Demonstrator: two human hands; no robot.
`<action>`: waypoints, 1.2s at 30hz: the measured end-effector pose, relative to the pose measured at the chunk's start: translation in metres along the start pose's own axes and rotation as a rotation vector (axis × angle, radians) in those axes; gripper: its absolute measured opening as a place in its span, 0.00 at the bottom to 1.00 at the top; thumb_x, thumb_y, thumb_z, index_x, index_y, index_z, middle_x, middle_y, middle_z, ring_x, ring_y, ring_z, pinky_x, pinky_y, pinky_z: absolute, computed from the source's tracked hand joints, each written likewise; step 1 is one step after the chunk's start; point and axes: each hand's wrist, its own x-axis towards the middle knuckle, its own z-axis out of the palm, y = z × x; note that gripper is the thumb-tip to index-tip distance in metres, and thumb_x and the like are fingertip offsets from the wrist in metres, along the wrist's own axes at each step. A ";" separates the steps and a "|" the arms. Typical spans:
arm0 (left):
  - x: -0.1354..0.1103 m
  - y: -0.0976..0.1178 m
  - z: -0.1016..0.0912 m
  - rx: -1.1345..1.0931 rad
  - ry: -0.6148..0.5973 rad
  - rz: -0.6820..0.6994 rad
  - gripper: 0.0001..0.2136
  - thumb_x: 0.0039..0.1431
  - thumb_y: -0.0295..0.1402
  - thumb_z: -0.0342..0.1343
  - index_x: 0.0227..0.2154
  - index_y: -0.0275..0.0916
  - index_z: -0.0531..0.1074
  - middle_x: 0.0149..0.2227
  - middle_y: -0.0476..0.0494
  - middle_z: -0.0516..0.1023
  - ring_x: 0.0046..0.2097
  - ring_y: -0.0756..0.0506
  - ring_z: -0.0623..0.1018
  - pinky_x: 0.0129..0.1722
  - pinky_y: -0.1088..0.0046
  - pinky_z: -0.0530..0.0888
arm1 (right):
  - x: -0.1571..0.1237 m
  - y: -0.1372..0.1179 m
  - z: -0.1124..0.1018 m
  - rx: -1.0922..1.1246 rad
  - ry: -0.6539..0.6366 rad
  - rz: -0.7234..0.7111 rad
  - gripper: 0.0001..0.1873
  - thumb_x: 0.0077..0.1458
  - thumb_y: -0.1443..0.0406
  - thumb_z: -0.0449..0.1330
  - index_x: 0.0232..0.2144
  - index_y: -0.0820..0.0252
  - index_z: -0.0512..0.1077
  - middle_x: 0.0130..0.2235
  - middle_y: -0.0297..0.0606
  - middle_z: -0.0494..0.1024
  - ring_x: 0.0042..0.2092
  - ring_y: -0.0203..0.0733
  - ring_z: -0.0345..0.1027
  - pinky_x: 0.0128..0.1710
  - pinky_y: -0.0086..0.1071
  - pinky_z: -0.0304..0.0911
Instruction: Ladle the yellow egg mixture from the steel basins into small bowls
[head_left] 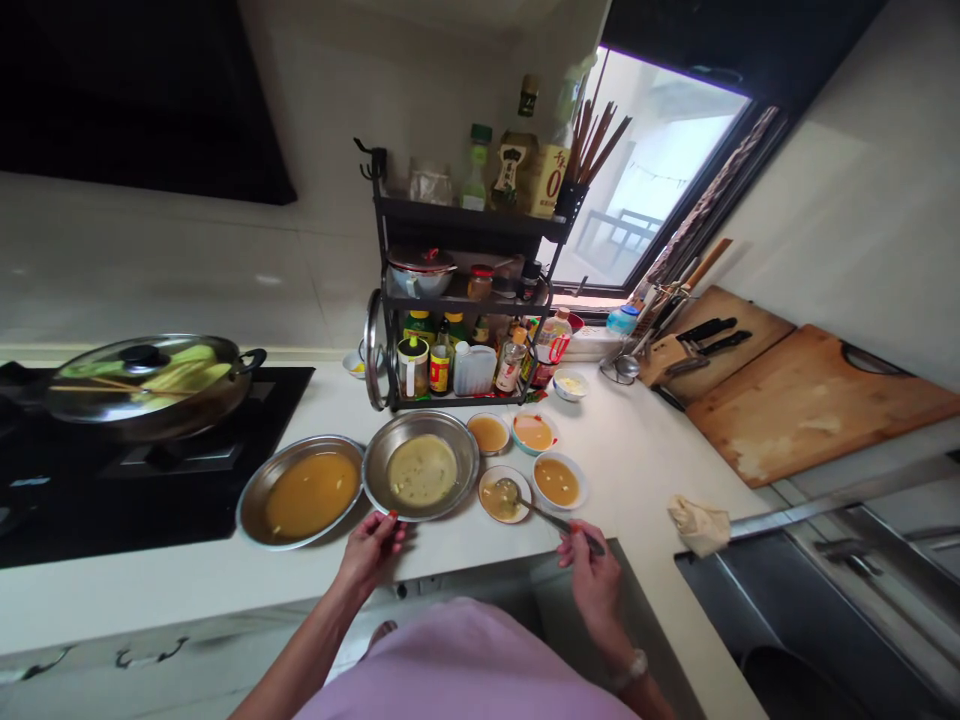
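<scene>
My right hand (pixel 592 575) is closed around the dark handle of a ladle (pixel 551 515). The ladle's bowl dips into broth in a small bowl (pixel 530 508) near the counter's front edge. At the near rim of a steel basin (pixel 375 483) with pale greenish broth, the fingers of my left hand (pixel 369 550) pinch the edge. To the left, touching or nearly touching it, sits another steel basin (pixel 255 505) holding orange-brown broth. Three more small bowls of orange-brown broth stand close by: one at the back (pixel 505 437), one red-flecked (pixel 556 436), and one on the right (pixel 583 490).
A lidded pan (pixel 202 405) with green food inside rests on the black stove (pixel 281 400). Behind the basins stands a rack (pixel 465 222) of bottles and jars. Cutting boards (pixel 817 400) and a knife block (pixel 667 358) lean at the right; a sink (pixel 757 590) lies below.
</scene>
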 end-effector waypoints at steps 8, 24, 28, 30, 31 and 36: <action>-0.003 0.002 0.003 -0.004 0.013 -0.006 0.11 0.45 0.28 0.65 0.21 0.34 0.67 0.21 0.47 0.75 0.20 0.54 0.72 0.18 0.82 0.68 | 0.010 -0.006 -0.006 0.127 0.099 0.129 0.20 0.50 0.50 0.59 0.36 0.61 0.68 0.19 0.31 0.73 0.19 0.36 0.64 0.20 0.30 0.62; -0.004 0.004 0.004 -0.020 -0.011 -0.016 0.11 0.44 0.28 0.65 0.20 0.34 0.66 0.21 0.48 0.75 0.20 0.54 0.72 0.18 0.82 0.68 | 0.017 -0.031 -0.006 0.240 0.126 0.138 0.19 0.49 0.52 0.61 0.34 0.61 0.68 0.19 0.31 0.72 0.18 0.35 0.63 0.17 0.28 0.60; -0.002 0.001 0.002 -0.018 -0.017 -0.014 0.11 0.45 0.29 0.65 0.21 0.34 0.67 0.22 0.47 0.75 0.21 0.54 0.72 0.18 0.82 0.69 | 0.018 -0.043 0.001 0.255 0.109 0.112 0.18 0.49 0.52 0.61 0.33 0.61 0.68 0.18 0.31 0.72 0.19 0.36 0.64 0.18 0.28 0.61; 0.000 -0.002 0.000 -0.019 -0.025 -0.008 0.11 0.45 0.30 0.65 0.21 0.34 0.67 0.22 0.47 0.75 0.21 0.54 0.72 0.18 0.82 0.69 | 0.019 -0.049 0.008 0.274 0.097 0.105 0.17 0.49 0.53 0.61 0.33 0.61 0.68 0.19 0.30 0.72 0.18 0.35 0.64 0.17 0.28 0.60; 0.001 -0.003 -0.001 -0.019 -0.028 -0.004 0.11 0.45 0.30 0.65 0.21 0.34 0.67 0.22 0.47 0.75 0.21 0.54 0.72 0.18 0.82 0.69 | 0.020 -0.052 0.012 0.286 0.085 0.099 0.17 0.50 0.53 0.61 0.33 0.61 0.68 0.19 0.30 0.72 0.18 0.35 0.64 0.17 0.28 0.60; 0.005 -0.006 -0.004 -0.028 -0.036 -0.002 0.11 0.45 0.30 0.65 0.22 0.34 0.67 0.22 0.47 0.75 0.21 0.54 0.72 0.18 0.82 0.69 | 0.022 -0.058 0.044 0.300 0.003 0.045 0.16 0.51 0.54 0.60 0.34 0.61 0.67 0.19 0.31 0.72 0.19 0.37 0.65 0.18 0.29 0.62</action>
